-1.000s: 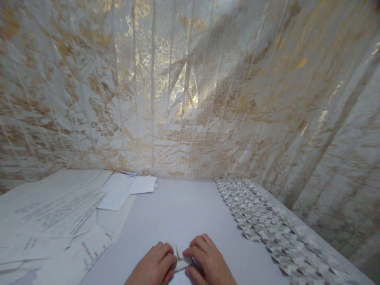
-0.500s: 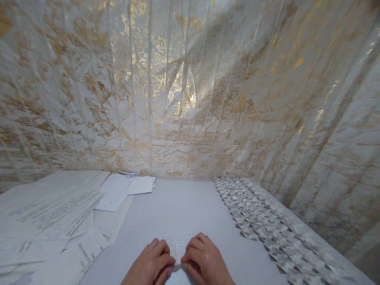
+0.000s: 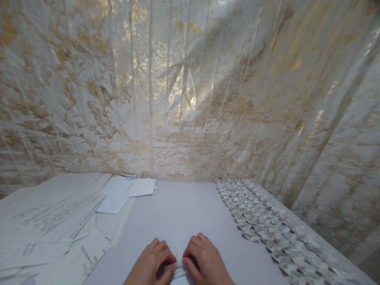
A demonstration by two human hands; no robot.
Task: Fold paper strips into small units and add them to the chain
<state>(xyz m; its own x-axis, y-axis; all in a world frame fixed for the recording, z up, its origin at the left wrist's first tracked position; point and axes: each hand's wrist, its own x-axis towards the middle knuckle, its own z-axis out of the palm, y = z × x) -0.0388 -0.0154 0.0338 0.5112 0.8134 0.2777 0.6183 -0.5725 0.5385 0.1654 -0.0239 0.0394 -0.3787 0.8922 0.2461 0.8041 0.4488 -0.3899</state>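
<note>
While printed sheets (image 3: 59,213) sprawl lower left, we've got our left hand (image 3: 151,263) and right hand (image 3: 207,259) pinching a small folded paper (image 3: 179,272) at bottom center, folded pieces (image 3: 276,227) lined up lower right.

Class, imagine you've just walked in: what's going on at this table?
A person's left hand and right hand hold a small folded piece of paper between their fingertips, low over a white table. Printed sheets and blank white papers lie to the left. Rows of folded paper pieces run along the right, and a patterned curtain hangs behind.
</note>
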